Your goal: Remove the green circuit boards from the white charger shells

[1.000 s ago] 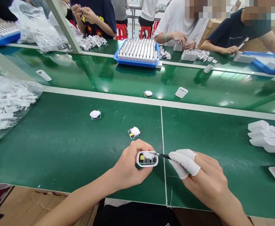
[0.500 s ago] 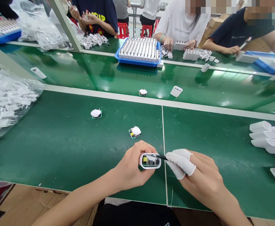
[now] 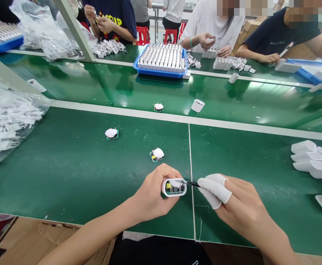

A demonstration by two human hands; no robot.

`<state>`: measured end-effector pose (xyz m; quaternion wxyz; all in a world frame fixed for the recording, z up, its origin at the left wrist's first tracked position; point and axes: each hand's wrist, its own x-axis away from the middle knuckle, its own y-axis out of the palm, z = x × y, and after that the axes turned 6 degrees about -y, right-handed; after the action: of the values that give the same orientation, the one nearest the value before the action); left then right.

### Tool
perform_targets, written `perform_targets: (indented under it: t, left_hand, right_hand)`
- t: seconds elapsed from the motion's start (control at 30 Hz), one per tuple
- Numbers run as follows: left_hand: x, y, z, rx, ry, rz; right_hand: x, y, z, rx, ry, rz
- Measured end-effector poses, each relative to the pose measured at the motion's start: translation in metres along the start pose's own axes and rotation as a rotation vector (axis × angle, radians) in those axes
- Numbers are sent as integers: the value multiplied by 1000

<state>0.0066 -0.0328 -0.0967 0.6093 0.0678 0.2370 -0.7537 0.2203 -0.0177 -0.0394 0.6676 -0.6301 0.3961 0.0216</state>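
My left hand [image 3: 156,191] is closed round a white oval plastic housing [image 3: 164,194], its open end toward me. A circuit board [image 3: 174,189] with a yellow part and a white blob sits inside it. With finger cots on several fingers, my right hand [image 3: 229,198] pinches black tweezers [image 3: 193,183], whose tips reach into the housing's opening. Beyond my left hand lies a circuit board with a white blob [image 3: 157,154], and a similar board [image 3: 112,133] rests farther left.
White empty housings [image 3: 310,158] stand grouped at the right. A clear bag of white parts [image 3: 9,121] lies at left. On the green belt [image 3: 108,88] are a small board [image 3: 158,107] and a filled housing [image 3: 198,105]. Across it, co-workers sit by a blue tray [image 3: 161,71].
The tweezers have drawn slightly right, with more of their dark length showing. Items on the belt have shifted left. A co-worker's hand opposite has risen from the parts.
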Motion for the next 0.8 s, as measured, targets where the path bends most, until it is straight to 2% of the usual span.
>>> perform_targets:
  t: [0.07, 0.23, 0.33, 0.53, 0.67, 0.8]
  left_hand:
    - [0, 0, 0, -8, 9, 3]
    - [-1, 1, 0, 1, -3, 1]
    - [-1, 1, 0, -26, 13, 5]
    - [0, 2, -3, -125, 53, -16]
    - [1, 2, -4, -87, 61, 21]
    - [1, 2, -3, -74, 61, 17]
  right_hand:
    - [0, 0, 0, -9, 6, -3]
    - [0, 7, -2, -43, 51, 83]
    - [-3, 8, -5, -72, 10, 60]
    - [-12, -5, -5, -93, 38, -145]
    - [-8, -2, -3, -154, 87, -61]
    - [-4, 4, -5, -180, 109, -68]
